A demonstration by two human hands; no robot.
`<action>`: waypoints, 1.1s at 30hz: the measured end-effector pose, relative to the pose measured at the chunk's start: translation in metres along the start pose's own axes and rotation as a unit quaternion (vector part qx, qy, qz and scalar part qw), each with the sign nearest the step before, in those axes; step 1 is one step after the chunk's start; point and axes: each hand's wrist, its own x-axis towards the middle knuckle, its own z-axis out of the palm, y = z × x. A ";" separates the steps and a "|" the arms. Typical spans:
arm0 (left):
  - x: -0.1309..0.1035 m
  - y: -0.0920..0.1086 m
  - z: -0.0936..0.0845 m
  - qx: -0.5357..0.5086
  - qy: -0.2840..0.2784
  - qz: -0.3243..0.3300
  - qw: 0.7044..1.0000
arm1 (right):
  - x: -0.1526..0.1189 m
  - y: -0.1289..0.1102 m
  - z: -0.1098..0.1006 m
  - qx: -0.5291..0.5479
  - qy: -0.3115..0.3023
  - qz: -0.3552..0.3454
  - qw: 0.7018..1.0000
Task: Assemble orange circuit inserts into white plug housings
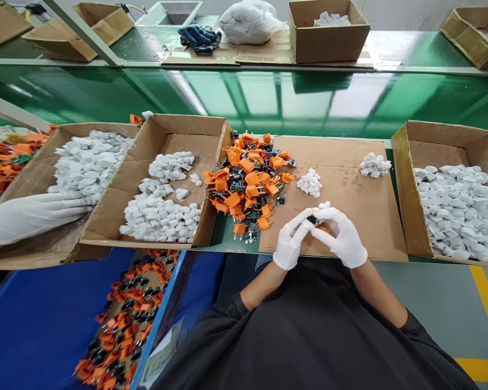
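Observation:
White gloves cover both my hands, which meet over the front of a cardboard sheet (341,157). Between them is an orange plug with a small circuit board (314,220), largely hidden by fingers. My left hand (289,242) pinches its dark board end, while my right hand (344,235) is closed around the orange part. Just beyond my fingertips lie a few white pieces (323,205), and farther off a small heap of white pieces (309,183). Left of the sheet, orange plugs with boards (248,179) form a big pile.
Cardboard boxes of white pieces stand at left (179,127) and right (402,162). Another person's gloved hand (44,214) reaches into the far-left box. Below, a blue-edged bin (156,319) contains more orange plugs. A shelf (406,49) with boxes runs along the back.

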 end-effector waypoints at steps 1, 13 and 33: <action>-0.001 0.002 0.001 0.002 -0.004 0.001 1.000 | 0.001 -0.002 -0.001 0.012 -0.005 0.010 1.000; -0.001 0.013 -0.002 0.094 -0.027 0.043 0.994 | 0.004 -0.014 -0.014 -0.158 0.008 -0.059 0.986; 0.005 0.027 -0.003 -0.035 -0.169 -0.053 0.984 | -0.004 -0.014 -0.009 0.017 -0.043 -0.076 0.996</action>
